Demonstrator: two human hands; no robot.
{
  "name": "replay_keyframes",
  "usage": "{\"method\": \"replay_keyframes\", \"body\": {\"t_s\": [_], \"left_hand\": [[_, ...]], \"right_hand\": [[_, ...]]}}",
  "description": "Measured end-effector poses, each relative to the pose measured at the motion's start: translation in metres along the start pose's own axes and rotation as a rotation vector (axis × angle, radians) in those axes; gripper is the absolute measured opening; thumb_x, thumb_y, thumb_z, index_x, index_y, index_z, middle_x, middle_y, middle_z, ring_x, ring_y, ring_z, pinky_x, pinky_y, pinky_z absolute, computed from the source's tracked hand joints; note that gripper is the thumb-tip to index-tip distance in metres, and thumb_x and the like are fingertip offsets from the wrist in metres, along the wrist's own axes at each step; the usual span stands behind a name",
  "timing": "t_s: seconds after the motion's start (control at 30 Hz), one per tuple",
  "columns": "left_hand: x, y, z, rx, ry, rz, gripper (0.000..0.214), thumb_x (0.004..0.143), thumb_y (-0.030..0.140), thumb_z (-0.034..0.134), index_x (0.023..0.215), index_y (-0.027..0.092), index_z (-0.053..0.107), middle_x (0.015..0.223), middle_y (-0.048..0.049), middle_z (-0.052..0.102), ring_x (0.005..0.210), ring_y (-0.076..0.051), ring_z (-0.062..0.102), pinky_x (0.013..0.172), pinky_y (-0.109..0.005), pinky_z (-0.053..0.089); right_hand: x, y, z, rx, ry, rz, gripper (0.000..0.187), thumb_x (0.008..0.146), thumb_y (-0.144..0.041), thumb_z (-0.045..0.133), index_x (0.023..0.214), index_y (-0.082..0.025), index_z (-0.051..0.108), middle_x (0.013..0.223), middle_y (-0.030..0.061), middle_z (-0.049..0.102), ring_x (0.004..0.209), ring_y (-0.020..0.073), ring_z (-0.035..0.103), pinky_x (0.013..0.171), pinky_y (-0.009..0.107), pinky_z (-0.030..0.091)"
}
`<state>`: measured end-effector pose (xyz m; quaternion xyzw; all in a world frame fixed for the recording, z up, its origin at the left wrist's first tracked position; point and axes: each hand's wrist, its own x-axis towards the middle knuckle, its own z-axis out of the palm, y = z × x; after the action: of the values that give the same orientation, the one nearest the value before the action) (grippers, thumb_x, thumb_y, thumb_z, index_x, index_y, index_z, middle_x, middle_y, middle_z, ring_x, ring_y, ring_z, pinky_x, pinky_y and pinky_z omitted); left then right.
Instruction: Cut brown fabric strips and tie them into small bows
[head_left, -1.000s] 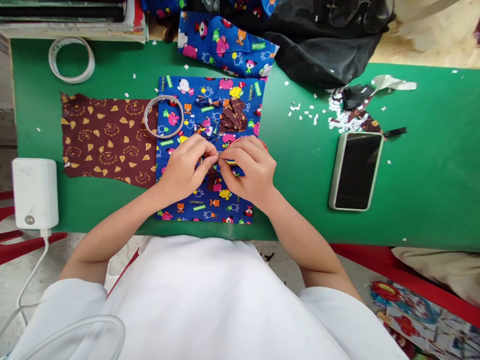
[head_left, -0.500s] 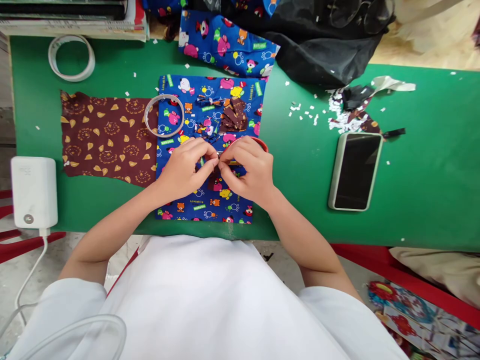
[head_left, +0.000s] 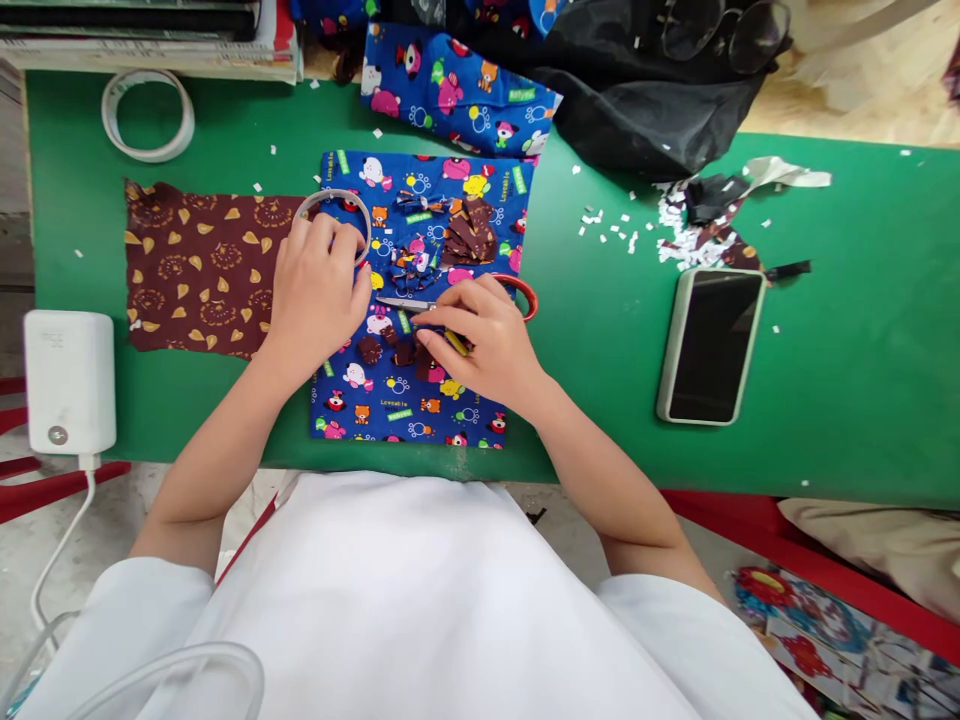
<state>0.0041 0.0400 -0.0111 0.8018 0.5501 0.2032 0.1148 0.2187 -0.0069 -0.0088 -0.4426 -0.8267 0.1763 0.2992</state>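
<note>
My left hand (head_left: 319, 280) has its fingers curled over the near rim of a roll of tape (head_left: 366, 215), at the left edge of a blue cartoon-print cloth (head_left: 405, 425). My right hand (head_left: 484, 340) hovers over the cloth, thumb and forefinger pinched; anything between them is too small to make out. Beneath it lie scissors (head_left: 405, 303), blades pointing left, a red handle loop showing at the right. Small brown fabric pieces (head_left: 403, 352) are scattered below the blades. Farther up rest brown strips (head_left: 470, 232) and little blue print bundles (head_left: 414, 265).
Brown leaf-print cloth (head_left: 202, 270) lies left, partly under my left hand. Another tape roll (head_left: 185, 125), a white power bank (head_left: 69, 380) and a phone (head_left: 712, 345) are on the green table (head_left: 862, 380). Paper scraps (head_left: 686, 235) and a black bag (head_left: 637, 120) sit beyond.
My left hand has left the pinch beside my right hand and moved up and left onto the tape roll. My right hand has barely shifted; the scissor blades and brown pieces now show.
</note>
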Motion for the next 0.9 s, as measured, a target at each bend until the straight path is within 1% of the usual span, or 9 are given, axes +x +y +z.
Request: {"method": "replay_keyframes", "body": {"t_s": [0.07,0.13,0.23,0.33,0.43,0.57,0.7,0.8,0.9], "left_hand": [[-0.001,0.0,0.004,0.016,-0.003,-0.014,0.027,0.092,0.044,0.046,0.102,0.02,0.053,0.106,-0.0121,0.057,0.116,-0.033,0.048,0.099,-0.052,0.038],[-0.002,0.0,0.006,0.044,0.005,-0.031,0.026,0.093,0.043,0.045,0.1,0.019,0.053,0.105,-0.0123,0.058,0.115,-0.034,0.049,0.098,-0.052,0.039],[-0.003,0.0,0.005,0.074,0.017,-0.047,0.024,0.093,0.042,0.044,0.098,0.02,0.053,0.105,-0.0128,0.059,0.114,-0.033,0.05,0.095,-0.051,0.04],[-0.001,0.0,0.002,0.051,0.031,-0.053,0.025,0.094,0.043,0.042,0.095,0.021,0.053,0.102,-0.0121,0.061,0.112,-0.032,0.053,0.094,-0.05,0.042],[0.001,0.003,-0.003,-0.063,0.076,-0.038,0.027,0.095,0.047,0.04,0.094,0.023,0.052,0.096,-0.008,0.063,0.106,-0.028,0.056,0.092,-0.047,0.045],[0.004,0.012,-0.011,-0.269,0.134,-0.06,0.03,0.094,0.054,0.04,0.099,0.026,0.049,0.095,-0.0035,0.063,0.095,-0.021,0.061,0.089,-0.04,0.049],[0.003,0.02,-0.015,-0.336,0.183,-0.093,0.035,0.092,0.058,0.043,0.108,0.027,0.046,0.095,-0.0021,0.063,0.09,-0.018,0.064,0.081,-0.034,0.052],[0.002,0.023,-0.014,-0.382,0.187,-0.11,0.035,0.092,0.056,0.043,0.116,0.03,0.046,0.095,-0.0017,0.063,0.093,-0.018,0.064,0.083,-0.035,0.052],[0.001,0.024,-0.014,-0.451,0.179,-0.115,0.035,0.092,0.054,0.043,0.121,0.033,0.045,0.095,-0.0009,0.064,0.093,-0.017,0.065,0.084,-0.034,0.054]], "right_hand": [[0.002,0.003,-0.008,-0.032,-0.009,0.04,0.023,0.092,-0.031,0.047,0.091,-0.019,0.067,0.084,0.006,0.062,0.078,0.0182,0.052,0.076,0.035,0.041],[0.003,0.007,-0.018,-0.111,-0.063,0.096,0.022,0.091,-0.027,0.043,0.09,-0.019,0.064,0.086,0.007,0.062,0.08,0.0201,0.053,0.077,0.036,0.041],[0.004,0.014,-0.033,-0.295,-0.24,0.158,0.017,0.085,-0.024,0.046,0.092,-0.018,0.06,0.085,0.009,0.061,0.08,0.024,0.053,0.072,0.037,0.039],[0.005,0.018,-0.042,-0.379,-0.412,0.143,0.02,0.081,-0.023,0.048,0.096,-0.016,0.059,0.087,0.0103,0.061,0.079,0.0253,0.053,0.07,0.037,0.037],[0.005,0.019,-0.046,-0.36,-0.478,0.109,0.024,0.078,-0.022,0.048,0.1,-0.016,0.056,0.094,0.0107,0.062,0.083,0.0255,0.053,0.072,0.037,0.037],[0.002,0.019,-0.044,-0.32,-0.481,0.108,0.029,0.074,-0.018,0.05,0.103,-0.016,0.052,0.098,0.0109,0.06,0.088,0.0263,0.052,0.075,0.038,0.036],[-0.001,0.019,-0.035,-0.333,-0.435,0.151,0.028,0.07,-0.014,0.049,0.099,-0.016,0.05,0.096,0.0116,0.058,0.088,0.0271,0.05,0.077,0.04,0.036],[-0.003,0.022,-0.027,-0.359,-0.359,0.138,0.027,0.067,-0.012,0.049,0.092,-0.018,0.05,0.088,0.0101,0.057,0.082,0.0261,0.049,0.076,0.041,0.038],[-0.004,0.026,-0.023,-0.377,-0.238,0.104,0.023,0.066,-0.012,0.051,0.088,-0.019,0.05,0.083,0.0086,0.056,0.078,0.0251,0.049,0.072,0.041,0.039]]}}
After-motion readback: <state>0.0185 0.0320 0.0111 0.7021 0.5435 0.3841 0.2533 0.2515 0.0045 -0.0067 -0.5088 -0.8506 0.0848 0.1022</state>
